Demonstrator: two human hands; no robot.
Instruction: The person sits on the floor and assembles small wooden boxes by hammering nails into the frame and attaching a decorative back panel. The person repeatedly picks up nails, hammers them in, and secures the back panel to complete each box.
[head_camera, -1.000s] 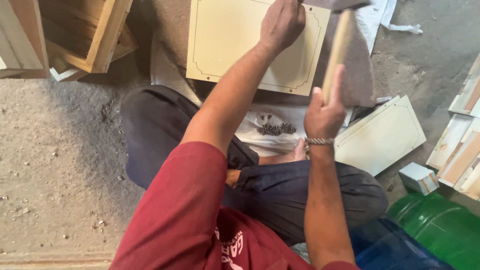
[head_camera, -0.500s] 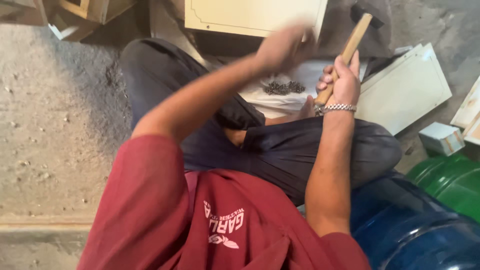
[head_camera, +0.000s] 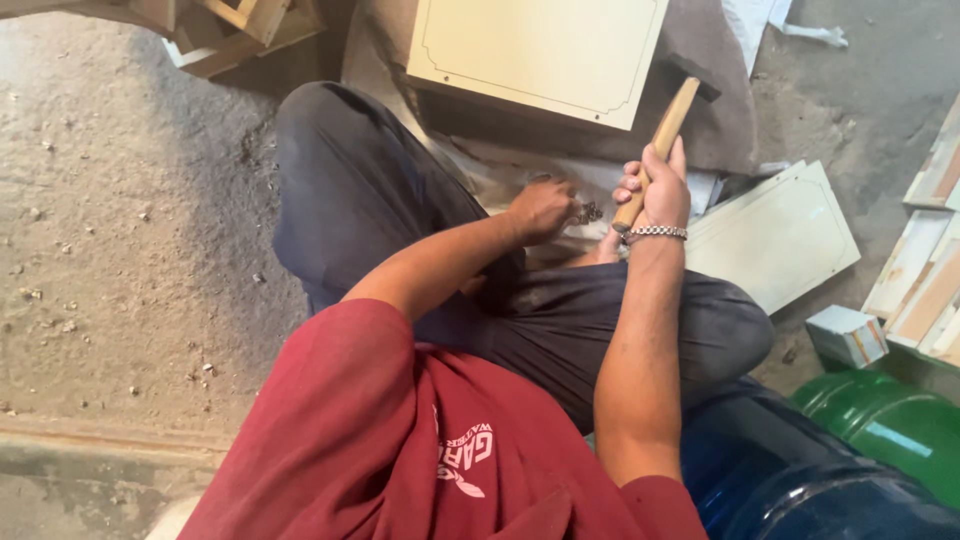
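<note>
I log the right hand (head_camera: 660, 195) clenched around the pale wooden handle of a hammer with a dark metal head (head_camera: 668, 118); the handle slants up and away, its head over the brown cloth (head_camera: 715, 130). The left hand (head_camera: 542, 208) is closed over a small heap of dark nails (head_camera: 588, 212) lying on white paper (head_camera: 600, 180) between the knees. A cream rectangular panel with a thin routed border (head_camera: 540, 50) lies just beyond.

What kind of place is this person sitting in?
Probably a small carpentry or furniture workshop. The right hand holds a wooden-handled hammer, cream-painted cabinet panels lie on the rough concrete floor, and bare wooden frames are stacked nearby.
</note>
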